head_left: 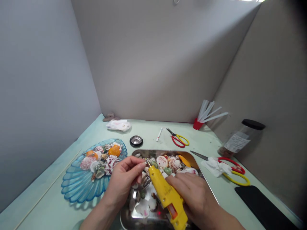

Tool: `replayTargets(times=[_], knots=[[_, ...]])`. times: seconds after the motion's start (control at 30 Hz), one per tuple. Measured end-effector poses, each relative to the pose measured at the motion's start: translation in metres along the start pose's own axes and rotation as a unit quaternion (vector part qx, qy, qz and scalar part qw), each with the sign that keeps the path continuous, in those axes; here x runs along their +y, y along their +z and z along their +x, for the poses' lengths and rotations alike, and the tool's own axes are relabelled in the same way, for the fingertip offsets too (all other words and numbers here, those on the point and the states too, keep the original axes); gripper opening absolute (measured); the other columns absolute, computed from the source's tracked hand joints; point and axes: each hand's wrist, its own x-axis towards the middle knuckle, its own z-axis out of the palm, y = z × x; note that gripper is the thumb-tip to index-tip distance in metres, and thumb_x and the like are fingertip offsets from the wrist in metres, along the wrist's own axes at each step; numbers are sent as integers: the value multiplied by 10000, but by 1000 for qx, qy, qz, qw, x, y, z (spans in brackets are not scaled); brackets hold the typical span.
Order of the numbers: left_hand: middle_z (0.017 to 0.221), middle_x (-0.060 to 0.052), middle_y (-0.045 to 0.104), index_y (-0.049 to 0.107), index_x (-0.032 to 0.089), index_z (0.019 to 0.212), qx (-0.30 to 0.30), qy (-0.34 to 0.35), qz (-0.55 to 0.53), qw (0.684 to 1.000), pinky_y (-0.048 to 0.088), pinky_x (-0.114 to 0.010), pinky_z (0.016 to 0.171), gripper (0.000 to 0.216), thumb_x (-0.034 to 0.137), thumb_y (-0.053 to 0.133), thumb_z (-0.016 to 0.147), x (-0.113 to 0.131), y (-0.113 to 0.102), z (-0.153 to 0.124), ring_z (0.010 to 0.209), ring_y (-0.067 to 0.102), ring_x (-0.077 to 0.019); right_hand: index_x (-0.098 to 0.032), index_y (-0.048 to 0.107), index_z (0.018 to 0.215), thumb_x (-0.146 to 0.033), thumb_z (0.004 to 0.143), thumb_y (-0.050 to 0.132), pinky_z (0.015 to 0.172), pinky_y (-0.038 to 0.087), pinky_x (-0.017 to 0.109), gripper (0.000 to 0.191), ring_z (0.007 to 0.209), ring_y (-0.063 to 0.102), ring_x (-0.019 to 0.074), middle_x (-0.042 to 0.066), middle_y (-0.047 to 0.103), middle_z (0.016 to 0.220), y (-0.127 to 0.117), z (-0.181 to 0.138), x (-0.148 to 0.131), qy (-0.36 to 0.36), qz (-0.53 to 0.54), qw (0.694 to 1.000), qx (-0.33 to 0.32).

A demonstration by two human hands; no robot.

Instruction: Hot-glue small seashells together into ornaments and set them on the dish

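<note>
The right hand [195,195] is wrapped around the body of a yellow plastic glue gun [168,196], fingers curled over its grip, the gun angled up and left so its metal nozzle meets the fingertips of the other hand. The left hand [124,182] is pinched shut, thumb against fingers, on something small at the nozzle tip; it is too small to tell what it is. Both hands hover over a shiny steel tray [206,187] with rounded corners, which is heaped with shells [168,164]: ribbed fans, small spirals, white, pink, green and orange.

Left of the tray lies a blue glass dish [74,185], fluted like a scallop, with more ribbed shells piled on its far side. Behind the tray sit a small round metal cap [136,141], a white stick [159,134] and red-and-yellow scissors [178,139]. A red cup [197,124] in the corner holds translucent glue sticks [209,113]. To the right are a second pair of scissors [231,171] over crumpled tissue [214,166], a tipped jar [240,139] with a black lid, and a flat black slab [261,207]. The table [55,210] is pale green, walled in by grey panels.
</note>
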Motion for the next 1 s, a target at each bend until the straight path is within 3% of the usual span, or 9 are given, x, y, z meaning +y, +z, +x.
replayTargets(times=[0.47,0.67,0.87,1.0], knots=[[410,61,521,646,144,777,10,11,7,1000,256,-145,414,150,285,692,753,0,-1,-1,381,371,-25,-144,566,1008,-342,872,516,528,309,297,245,580,507,181,36,585,683,0,-1,1,3,-7,1000,12],[420,54,533,656,150,795,13,10,21,1000,278,-153,421,162,296,700,740,-2,-1,-1,391,387,-39,-140,569,1021,-322,829,560,525,313,295,264,572,502,176,32,578,675,2,-1,1,-4,-29,999,-17],[423,55,530,644,148,777,31,22,17,999,271,-154,406,182,313,706,727,0,2,-2,389,395,-46,-139,567,1036,-337,852,544,554,336,300,271,620,532,186,48,605,725,2,-5,2,9,-25,999,20],[428,56,528,645,143,779,30,25,12,999,281,-150,411,182,305,708,726,0,3,-2,394,398,-41,-151,571,1026,-331,846,550,538,319,298,256,592,518,181,35,592,693,3,-4,2,14,-33,999,7]])
